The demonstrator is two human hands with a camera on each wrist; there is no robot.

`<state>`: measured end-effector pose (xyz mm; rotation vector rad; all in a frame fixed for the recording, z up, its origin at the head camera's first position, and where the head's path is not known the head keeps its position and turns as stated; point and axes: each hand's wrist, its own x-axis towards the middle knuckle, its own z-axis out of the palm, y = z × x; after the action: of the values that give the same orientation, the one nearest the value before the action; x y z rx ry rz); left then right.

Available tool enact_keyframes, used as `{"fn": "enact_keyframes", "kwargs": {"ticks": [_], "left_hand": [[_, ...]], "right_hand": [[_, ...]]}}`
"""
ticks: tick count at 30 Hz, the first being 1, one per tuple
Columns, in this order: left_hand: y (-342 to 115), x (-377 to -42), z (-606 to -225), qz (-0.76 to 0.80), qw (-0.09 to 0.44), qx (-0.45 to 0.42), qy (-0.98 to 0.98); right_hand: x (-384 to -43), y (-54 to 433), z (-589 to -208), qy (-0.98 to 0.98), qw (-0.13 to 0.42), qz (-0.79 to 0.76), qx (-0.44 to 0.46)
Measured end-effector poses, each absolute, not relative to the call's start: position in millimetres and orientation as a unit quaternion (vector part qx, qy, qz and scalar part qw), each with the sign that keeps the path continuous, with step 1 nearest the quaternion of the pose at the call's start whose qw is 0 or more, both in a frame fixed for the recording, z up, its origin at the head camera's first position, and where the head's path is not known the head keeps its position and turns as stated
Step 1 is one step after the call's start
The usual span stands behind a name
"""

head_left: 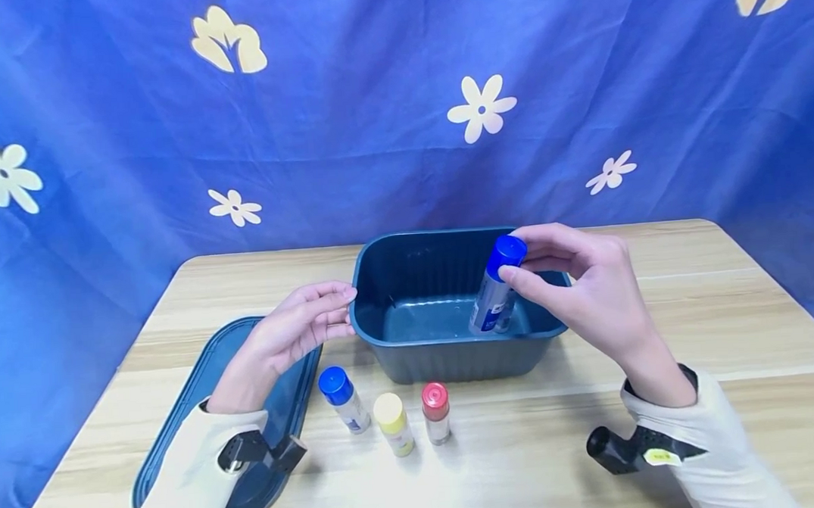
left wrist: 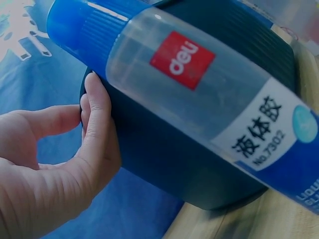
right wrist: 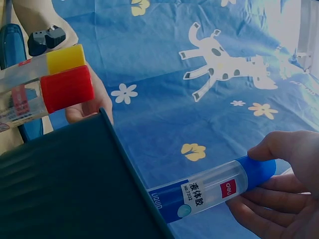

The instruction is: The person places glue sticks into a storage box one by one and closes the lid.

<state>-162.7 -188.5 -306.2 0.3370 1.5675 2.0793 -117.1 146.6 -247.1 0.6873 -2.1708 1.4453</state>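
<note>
The right hand (head_left: 586,292) pinches one glue bottle (head_left: 496,295) into the bin (head_left: 452,358), left hand (head_left: 294,335) fingers loosely straight touching its rim, while three bottles (head_left: 390,414) wait near the table's front edge

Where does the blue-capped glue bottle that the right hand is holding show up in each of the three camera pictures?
Head view: the held glue bottle stands tilted inside the dark bin, right of centre, its cap pinched by the right hand.
Left wrist view: not clearly in it; the big bottle there seems to be another one.
Right wrist view: it lies slanted at lower right, past the bin's edge.
Shared landmark: the dark bin.
</note>
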Motion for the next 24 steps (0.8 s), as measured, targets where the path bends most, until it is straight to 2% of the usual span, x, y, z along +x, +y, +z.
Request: {"fn": "enact_keyframes", "kwargs": {"ticks": [13,24], "left_hand": [[-190.2,-163.5,-305.6,0.769,0.252,0.125,0.574],[-188.6,-162.7,-306.5,0.769,0.254,0.131,0.572]], "right_hand": [[-124.5,147.1,-254.5,-0.8,0.225,0.498,0.249],[-130.5,147.4,-262.3,-0.821,0.193,0.482,0.237]]}}
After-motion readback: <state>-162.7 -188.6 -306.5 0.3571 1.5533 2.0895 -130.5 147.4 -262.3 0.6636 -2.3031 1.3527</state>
